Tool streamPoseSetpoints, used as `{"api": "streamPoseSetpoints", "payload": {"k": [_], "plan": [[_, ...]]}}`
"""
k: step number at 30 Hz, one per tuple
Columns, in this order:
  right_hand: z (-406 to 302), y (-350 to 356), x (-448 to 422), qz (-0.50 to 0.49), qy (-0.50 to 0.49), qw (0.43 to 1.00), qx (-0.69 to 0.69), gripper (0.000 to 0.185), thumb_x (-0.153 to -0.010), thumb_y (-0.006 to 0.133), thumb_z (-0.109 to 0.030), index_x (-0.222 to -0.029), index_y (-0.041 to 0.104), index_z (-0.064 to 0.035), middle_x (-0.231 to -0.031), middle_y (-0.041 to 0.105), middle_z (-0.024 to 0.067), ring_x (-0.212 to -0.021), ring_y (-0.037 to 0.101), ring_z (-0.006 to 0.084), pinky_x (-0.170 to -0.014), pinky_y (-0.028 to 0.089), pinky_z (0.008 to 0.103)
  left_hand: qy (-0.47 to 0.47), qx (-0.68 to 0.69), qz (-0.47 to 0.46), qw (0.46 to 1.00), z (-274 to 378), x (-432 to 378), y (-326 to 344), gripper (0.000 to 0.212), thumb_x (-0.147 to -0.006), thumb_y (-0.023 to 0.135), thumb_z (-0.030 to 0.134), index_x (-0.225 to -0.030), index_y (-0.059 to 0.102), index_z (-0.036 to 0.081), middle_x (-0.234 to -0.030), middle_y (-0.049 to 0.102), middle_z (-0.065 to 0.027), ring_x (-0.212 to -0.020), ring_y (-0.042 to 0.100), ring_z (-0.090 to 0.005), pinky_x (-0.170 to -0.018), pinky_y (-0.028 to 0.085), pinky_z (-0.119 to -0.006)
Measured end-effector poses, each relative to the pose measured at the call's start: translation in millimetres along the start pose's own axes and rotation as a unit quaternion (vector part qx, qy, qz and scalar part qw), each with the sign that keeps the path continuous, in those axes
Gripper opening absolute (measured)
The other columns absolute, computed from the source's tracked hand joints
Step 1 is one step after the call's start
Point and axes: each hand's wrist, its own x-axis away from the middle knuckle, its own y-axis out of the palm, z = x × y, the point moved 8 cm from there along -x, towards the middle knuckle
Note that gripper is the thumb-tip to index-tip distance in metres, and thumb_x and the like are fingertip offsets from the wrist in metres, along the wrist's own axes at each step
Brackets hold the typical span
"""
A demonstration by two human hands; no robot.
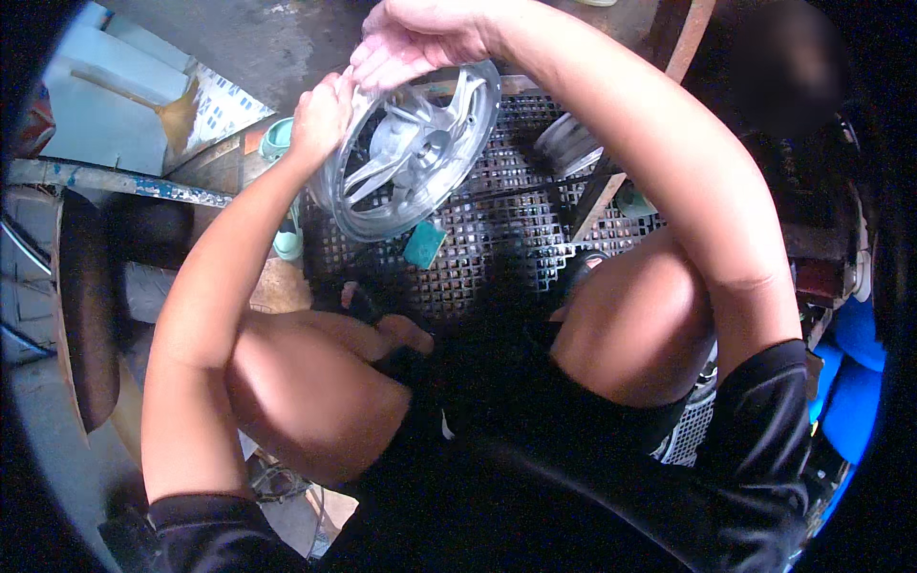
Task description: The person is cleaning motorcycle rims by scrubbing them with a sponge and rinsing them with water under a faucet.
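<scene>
A silver alloy wheel rim with broad spokes stands tilted on a black plastic grid mat before me. My left hand is curled at the rim's upper left edge and appears to grip it. Above the rim, my right hand is turned palm up with its fingers stretched out and nothing visible in it. Its fingertips come close to those of my left hand; whether they touch, I cannot tell. Pale residue covers the right palm. A green scouring pad lies on the mat just below the rim.
A second wheel rim lies partly hidden behind my right forearm. On the left are a mint-green container, a straw broom and a paint-worn beam. Blue containers stand at the far right. My knees flank the mat.
</scene>
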Motion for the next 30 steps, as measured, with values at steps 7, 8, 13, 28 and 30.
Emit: {"api": "streamPoseSetpoints", "payload": {"k": [7,8,13,28,30], "plan": [[14,9,-17,-0.061,0.077,0.995,0.006,0.034,-0.096,0.042,-0.021,-0.095,0.066,0.0036,-0.087,0.072,0.0163,-0.072,0.071,0.0246,-0.071,0.061,0.0369,-0.032,0.041,0.006,0.999,-13,-9,-1,0.057,-0.102,0.035,0.048,-0.109,0.065,0.0,-0.101,0.065,-0.033,-0.102,0.06,-0.0517,-0.091,0.047,-0.055],[16,10,-19,-0.063,0.075,0.995,0.017,0.034,-0.096,0.042,-0.021,-0.094,0.066,0.0033,-0.088,0.072,0.0164,-0.072,0.071,0.0248,-0.07,0.061,0.0367,-0.042,0.035,0.009,0.998,-14,-10,-1,0.058,-0.102,0.035,0.049,-0.109,0.066,0.0,-0.101,0.065,-0.0328,-0.102,0.06,-0.0515,-0.091,0.047,-0.055],[20,11,-22,-0.084,0.075,0.994,-0.001,0.033,-0.097,0.042,-0.018,-0.096,0.066,0.0045,-0.09,0.072,0.0175,-0.076,0.072,0.0256,-0.073,0.061,0.0378,-0.059,0.039,0.019,0.997,-22,-14,2,0.06,-0.101,0.035,0.052,-0.109,0.066,0.001,-0.101,0.064,-0.0334,-0.103,0.06,-0.0511,-0.092,0.047,-0.054],[-21,32,-10,-0.162,0.02,0.983,-0.085,0.04,-0.103,0.035,-0.018,-0.115,0.054,0.0147,-0.106,0.067,0.0277,-0.094,0.07,0.0351,-0.084,0.06,0.0433,0.009,-0.024,0.044,0.999,-38,-12,0,0.047,-0.102,0.036,0.043,-0.109,0.059,0.003,-0.097,0.065,-0.033,-0.098,0.06,-0.0517,-0.086,0.048,-0.057],[-27,33,-4,-0.185,0.021,0.978,-0.092,0.04,-0.103,0.035,-0.019,-0.114,0.055,0.0141,-0.105,0.067,0.028,-0.094,0.07,0.0355,-0.084,0.06,0.0439,-0.036,-0.037,0.02,0.998,-41,-11,2,0.048,-0.102,0.036,0.044,-0.109,0.06,0.003,-0.096,0.065,-0.0334,-0.097,0.061,-0.0515,-0.086,0.048,-0.058]]}}
